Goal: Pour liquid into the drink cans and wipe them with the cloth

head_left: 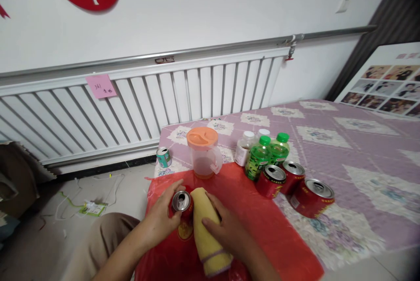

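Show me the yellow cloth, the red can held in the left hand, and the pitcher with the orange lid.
Yellow cloth (206, 242): head view, on its middle.
Red can (181, 203): head view, on its silver top.
Pitcher (202, 158): head view, on its translucent body.

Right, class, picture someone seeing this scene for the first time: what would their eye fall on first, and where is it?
Probably the bright red sheet at the lower middle, where the left hand holds a red can beside a yellow cloth in the right hand. Just beyond the hands stands a clear jug with an orange lid. High on the wall, at upper left, hangs a red decoration.
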Available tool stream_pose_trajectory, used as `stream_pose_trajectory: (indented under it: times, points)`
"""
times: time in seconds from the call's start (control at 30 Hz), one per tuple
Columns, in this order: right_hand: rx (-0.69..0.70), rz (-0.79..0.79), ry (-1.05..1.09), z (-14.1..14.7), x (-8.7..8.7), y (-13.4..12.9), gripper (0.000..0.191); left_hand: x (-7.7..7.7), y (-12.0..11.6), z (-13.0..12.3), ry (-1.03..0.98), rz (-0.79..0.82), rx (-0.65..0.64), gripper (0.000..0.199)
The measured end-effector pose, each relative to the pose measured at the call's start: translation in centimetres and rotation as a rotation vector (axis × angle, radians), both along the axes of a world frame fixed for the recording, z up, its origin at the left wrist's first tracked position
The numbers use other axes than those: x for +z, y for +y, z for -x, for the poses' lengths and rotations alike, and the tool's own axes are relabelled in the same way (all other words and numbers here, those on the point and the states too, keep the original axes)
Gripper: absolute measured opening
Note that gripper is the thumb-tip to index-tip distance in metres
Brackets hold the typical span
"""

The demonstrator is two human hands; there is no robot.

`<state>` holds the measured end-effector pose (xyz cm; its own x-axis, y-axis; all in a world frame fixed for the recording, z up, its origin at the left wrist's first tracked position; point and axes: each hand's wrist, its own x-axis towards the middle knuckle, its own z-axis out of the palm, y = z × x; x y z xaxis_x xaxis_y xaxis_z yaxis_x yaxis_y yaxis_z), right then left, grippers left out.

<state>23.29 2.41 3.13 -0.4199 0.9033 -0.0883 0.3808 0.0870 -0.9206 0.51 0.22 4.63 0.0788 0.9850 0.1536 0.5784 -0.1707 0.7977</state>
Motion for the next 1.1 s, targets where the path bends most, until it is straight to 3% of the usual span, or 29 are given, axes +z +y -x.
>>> stream_pose_trajectory:
  times: [0.3, 0.7, 0.97, 1.1]
  points:
    - [-0.042, -0.022, 0.066, -0.2, 1.7, -0.5, 0.08, -1.2, 0.3, -0.4, 0.166, -0.107, 0.129, 0.073]
    - [0.001, 0.017, 0.018, 0.0, -0.2, 0.0, 0.077, 0.2, -0.2, -0.1, 0.053, 0.024, -0.042, 0.082]
    - [-0.052, 0.0, 0.074, -0.2, 1.1, -0.3, 0.079, -1.8, 0.1, -0.5, 0.107, -0.151, 0.135, 0.075]
    - [-0.039, -0.003, 0.074, -0.2, 1.5, -0.3, 0.08, -1.9, 0.0, -0.6, 0.115, -0.14, 0.132, 0.071]
